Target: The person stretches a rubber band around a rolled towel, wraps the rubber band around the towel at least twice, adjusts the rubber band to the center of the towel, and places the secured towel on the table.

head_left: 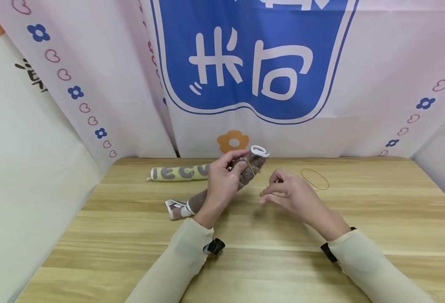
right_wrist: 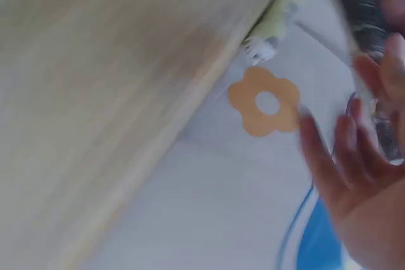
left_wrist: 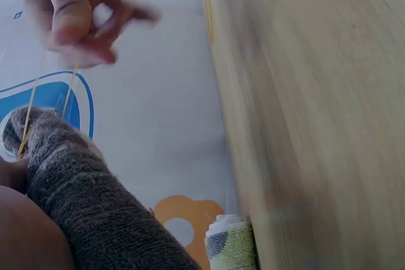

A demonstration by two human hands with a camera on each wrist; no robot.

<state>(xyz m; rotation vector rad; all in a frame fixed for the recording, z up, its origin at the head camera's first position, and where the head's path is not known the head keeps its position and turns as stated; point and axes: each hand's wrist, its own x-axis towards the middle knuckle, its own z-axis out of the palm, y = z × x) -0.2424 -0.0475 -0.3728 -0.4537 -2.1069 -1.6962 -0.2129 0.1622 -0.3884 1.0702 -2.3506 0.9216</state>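
My left hand [head_left: 222,179] grips a rolled brown-grey towel [head_left: 197,202] with white edging, its upper end raised and tilted to the right. A thin yellow rubber band [head_left: 251,168] goes round the roll close to that end. To the right of it, my right hand [head_left: 294,191] has its thumb and fingertips pinched together. In the left wrist view, strands of the rubber band [left_wrist: 31,109] stretch from the towel [left_wrist: 107,200] up to the blurred right hand [left_wrist: 73,20]. The right wrist view shows the right hand [right_wrist: 361,175] close beside the dark roll [right_wrist: 361,4].
A yellow-green rolled towel [head_left: 180,173] with grey lettering lies on the wooden table [head_left: 245,269], behind the left hand. Another rubber band [head_left: 315,179] lies in a loop beyond the right hand. A printed cloth backdrop [head_left: 381,75] hangs along the table's far edge.
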